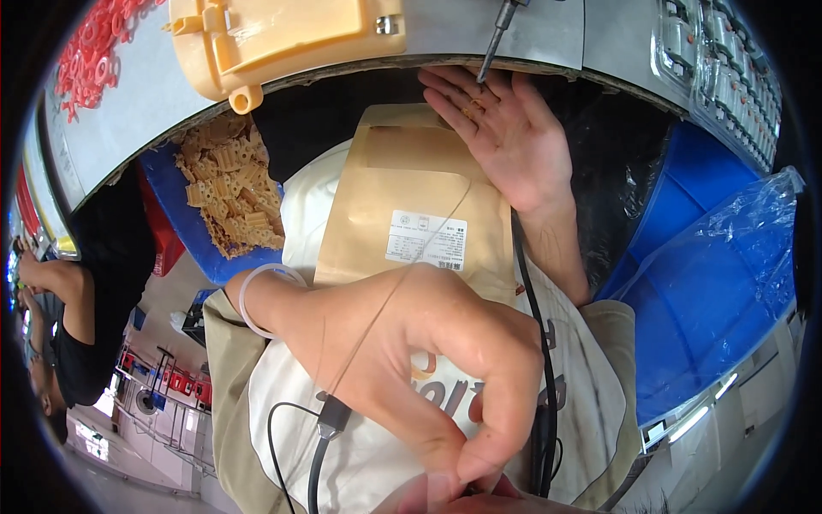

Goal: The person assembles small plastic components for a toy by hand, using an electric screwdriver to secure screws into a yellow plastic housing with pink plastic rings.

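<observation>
Left hand [411,368] close to the lens, fingers curled; right hand [505,128] flat under a screwdriver tip [492,43].
Left fingers [501,403] bend to meet the thumb at the lower edge; what they pinch, if anything, cannot be told. Right fingers [467,94] are spread, palm up, with small yellow pieces [473,108] lying loose at their base, just under the tip. Best kept level and cupped so nothing rolls off. Beyond: brown envelope [402,188] on the lap, black cable [535,325], yellow housing [282,34] on the desk [548,30], bin of yellow parts [231,188].
</observation>
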The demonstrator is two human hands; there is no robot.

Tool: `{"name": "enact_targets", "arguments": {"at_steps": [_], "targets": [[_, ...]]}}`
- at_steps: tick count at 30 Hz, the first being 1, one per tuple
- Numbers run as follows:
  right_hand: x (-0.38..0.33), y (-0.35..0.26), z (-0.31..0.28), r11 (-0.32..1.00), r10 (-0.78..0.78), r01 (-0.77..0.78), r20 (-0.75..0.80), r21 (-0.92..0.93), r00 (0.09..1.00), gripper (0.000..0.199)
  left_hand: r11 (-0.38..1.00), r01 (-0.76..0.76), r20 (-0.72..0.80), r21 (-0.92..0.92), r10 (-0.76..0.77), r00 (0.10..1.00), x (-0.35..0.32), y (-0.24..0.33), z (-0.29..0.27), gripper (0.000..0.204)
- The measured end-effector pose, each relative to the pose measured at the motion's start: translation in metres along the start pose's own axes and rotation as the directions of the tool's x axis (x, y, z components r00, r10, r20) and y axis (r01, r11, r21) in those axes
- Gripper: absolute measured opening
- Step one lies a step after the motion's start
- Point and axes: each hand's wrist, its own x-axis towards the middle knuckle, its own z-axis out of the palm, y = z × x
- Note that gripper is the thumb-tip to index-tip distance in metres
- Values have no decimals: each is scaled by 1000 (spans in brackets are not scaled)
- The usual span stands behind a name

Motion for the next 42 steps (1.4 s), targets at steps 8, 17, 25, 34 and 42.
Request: {"name": "enact_targets", "arguments": {"at_steps": [8, 17, 25, 34, 42], "targets": [[0, 1, 0, 1000, -5, 6, 18, -5, 1000, 58, 962, -160, 77, 222, 146, 986, -5, 2, -4, 11], [1, 1, -2, 1000, -6, 6, 31, -12, 1000, 58, 932, -173, 155, 319, 129, 980, -7, 21, -20, 10], [1, -1, -10, 988, 31, -44, 85, 151, 996, 64, 79, 558, -556, 826, 280, 783, -11, 37, -45, 14], [4, 2, -26, 961, 26, -59, 124, 270, 992, 50, -529, 505, -370, 682, 345, 862, -10, 17, -81, 17], [6, 4, -29, 980, 30, -51, 111, 190, 993, 43, -582, 422, -298, 695, 302, 906, -8, 15, -88, 19]]}}
